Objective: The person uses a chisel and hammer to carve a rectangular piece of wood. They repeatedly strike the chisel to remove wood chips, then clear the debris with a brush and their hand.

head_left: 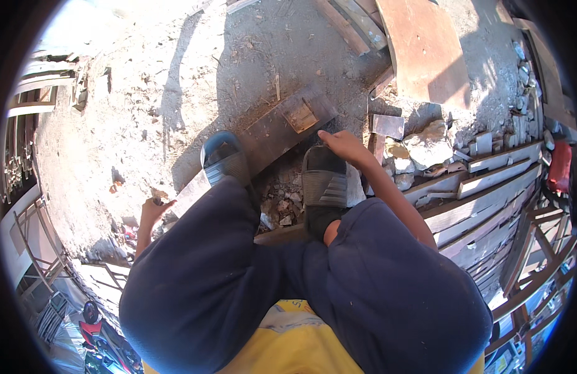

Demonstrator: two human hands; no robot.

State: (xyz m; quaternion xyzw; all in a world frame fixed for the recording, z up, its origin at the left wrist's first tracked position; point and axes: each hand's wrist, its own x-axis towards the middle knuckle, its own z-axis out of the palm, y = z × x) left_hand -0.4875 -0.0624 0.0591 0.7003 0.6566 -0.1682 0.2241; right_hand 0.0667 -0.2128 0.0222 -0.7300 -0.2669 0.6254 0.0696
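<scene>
A dark wooden plank (273, 137) lies slantwise on the ground in front of me, with a paler square patch (301, 117) near its far right end. My left foot, in a grey slide sandal (229, 167), rests on it. My right hand (346, 148) grips the plank's right edge, thumb on top and the other fingers mostly hidden. Beside the sunlit near-left end of the plank is my left hand (152, 217), thumb and fingers apart; a small dark spot between them is too unclear to name. My right foot wears another slide sandal (326, 187).
Broken stones (428, 146) and rubble lie to the right, by a stack of long boards (488, 206). A wide brown panel (422, 50) lies at the far right. Loose rubble (282, 202) fills the gap between my feet. Stacked timber (36, 93) stands at the left.
</scene>
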